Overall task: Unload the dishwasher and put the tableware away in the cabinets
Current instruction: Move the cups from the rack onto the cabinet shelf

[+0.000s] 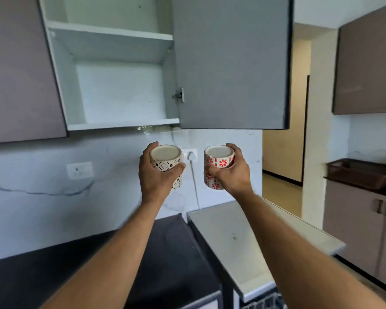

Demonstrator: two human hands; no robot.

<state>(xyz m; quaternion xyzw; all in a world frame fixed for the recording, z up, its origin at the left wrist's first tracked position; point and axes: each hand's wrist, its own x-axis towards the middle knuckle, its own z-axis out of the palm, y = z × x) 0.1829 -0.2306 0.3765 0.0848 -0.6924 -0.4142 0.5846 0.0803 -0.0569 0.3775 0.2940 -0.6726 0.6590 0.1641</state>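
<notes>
Below open grey wall cabinet (120, 123): L hand (156, 172) gripping black-patterned white ceramic cup (166, 161), R hand (232, 172) gripping red-flowered white ceramic cup (217, 162). Put-away step; next, prob. lift both onto bottom shelf.

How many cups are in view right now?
2. A black-patterned cup in the left hand, a red-flowered cup in the right hand. No cups show on the cabinet shelves.

Above, the cabinet (120, 90) stands open with bare shelves (109, 33); its door (232, 63) hangs open to the right, beside the opening.
</notes>
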